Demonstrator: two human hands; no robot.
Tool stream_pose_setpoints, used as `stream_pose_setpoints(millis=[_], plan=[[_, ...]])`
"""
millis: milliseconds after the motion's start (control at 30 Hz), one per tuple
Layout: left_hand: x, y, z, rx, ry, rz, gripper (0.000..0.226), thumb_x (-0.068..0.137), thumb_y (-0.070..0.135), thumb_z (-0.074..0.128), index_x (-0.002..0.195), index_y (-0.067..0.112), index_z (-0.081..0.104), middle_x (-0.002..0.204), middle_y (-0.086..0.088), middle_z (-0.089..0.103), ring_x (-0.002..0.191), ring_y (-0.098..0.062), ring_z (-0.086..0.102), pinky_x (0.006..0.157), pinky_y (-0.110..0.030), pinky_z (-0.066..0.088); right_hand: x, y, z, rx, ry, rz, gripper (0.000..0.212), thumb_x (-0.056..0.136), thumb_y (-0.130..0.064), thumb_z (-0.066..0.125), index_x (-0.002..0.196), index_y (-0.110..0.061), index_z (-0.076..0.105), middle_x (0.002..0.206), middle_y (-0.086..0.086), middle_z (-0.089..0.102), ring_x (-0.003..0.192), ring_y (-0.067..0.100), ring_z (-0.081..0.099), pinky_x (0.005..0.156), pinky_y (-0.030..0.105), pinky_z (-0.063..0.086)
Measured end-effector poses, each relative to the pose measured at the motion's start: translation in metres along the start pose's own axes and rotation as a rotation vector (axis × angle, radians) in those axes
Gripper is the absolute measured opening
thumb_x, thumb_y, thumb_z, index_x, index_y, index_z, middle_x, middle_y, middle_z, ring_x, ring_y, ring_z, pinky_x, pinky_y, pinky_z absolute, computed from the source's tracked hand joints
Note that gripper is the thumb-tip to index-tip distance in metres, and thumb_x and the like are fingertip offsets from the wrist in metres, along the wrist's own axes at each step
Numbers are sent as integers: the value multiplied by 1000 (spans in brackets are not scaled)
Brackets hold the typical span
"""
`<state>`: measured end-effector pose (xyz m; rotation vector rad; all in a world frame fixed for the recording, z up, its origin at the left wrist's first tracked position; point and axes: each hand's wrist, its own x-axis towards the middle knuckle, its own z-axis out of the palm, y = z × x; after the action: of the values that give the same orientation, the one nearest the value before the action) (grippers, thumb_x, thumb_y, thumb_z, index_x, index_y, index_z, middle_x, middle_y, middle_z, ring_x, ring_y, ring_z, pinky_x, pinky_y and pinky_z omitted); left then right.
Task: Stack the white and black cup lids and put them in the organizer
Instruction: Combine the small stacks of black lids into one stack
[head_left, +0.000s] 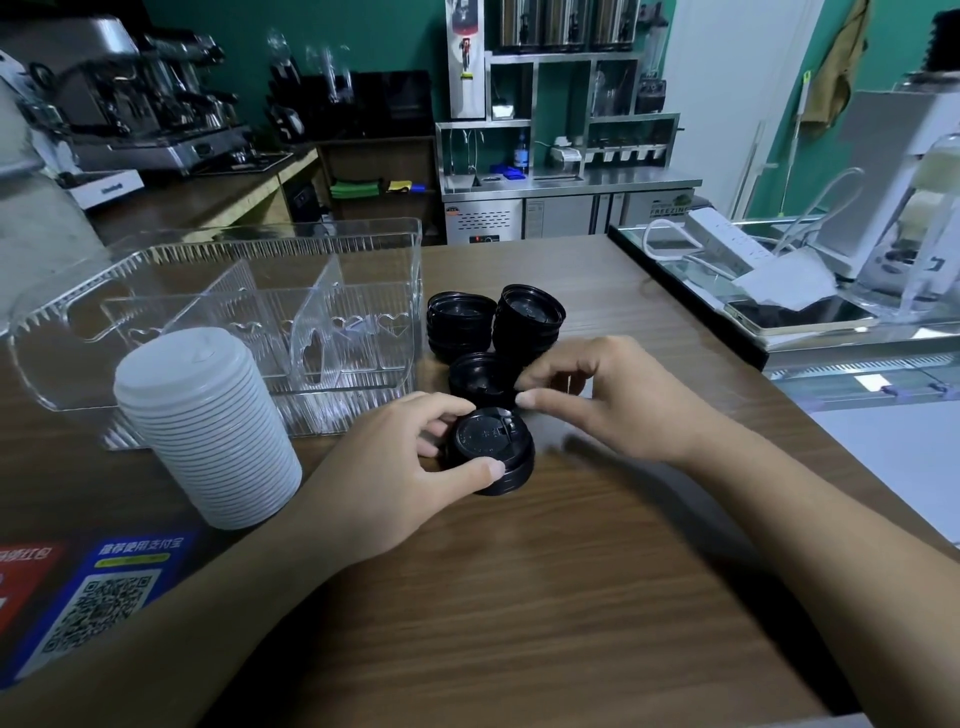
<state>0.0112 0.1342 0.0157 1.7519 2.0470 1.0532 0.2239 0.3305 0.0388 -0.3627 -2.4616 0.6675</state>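
My left hand grips a short stack of black lids on the wooden counter, thumb at its front and fingers at its left rim. My right hand hovers just right of and behind it, fingers curled near another black lid pile; I cannot tell whether it touches that pile. Two more black lid stacks stand behind. A tall stack of white lids stands at the left. The clear plastic organizer with dividers sits behind the white stack and holds no lids.
QR-code stickers lie on the counter's near left. A glass display case with a phone, papers and a power strip borders the counter on the right. An espresso machine stands far left.
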Motion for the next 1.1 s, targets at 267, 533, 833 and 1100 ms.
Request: stream_pose_setpoints(millis=[267,533,833,1100], plan=[[0,2,0,-4,-8,-6,61,81,78,76,135,49,74,123,29,76,120,6,70,104,-30,61,9,11,29,-240,23,-106,29,98,-22,83,127,-20,83,117,-5,67,112,22,61,102,33,51],[0,4,1,4,-11,-11,53,89,64,86,137,47,74,124,28,76,122,5,70,104,-28,61,18,10,37,-353,17,-150,16,98,-27,76,111,-26,85,104,-6,73,97,26,62,87,52,55],[-1,4,1,24,-21,2,54,90,65,85,139,45,73,126,27,75,123,6,68,104,-26,60,19,6,33,-244,90,-57,18,85,-18,95,91,-19,79,96,-8,71,86,6,60,78,34,52],[0,3,1,22,-21,15,60,86,72,80,140,46,73,127,27,75,124,6,68,104,-28,60,13,2,26,-96,84,-38,12,98,-27,87,90,-18,84,94,-6,75,81,11,74,79,23,56]])
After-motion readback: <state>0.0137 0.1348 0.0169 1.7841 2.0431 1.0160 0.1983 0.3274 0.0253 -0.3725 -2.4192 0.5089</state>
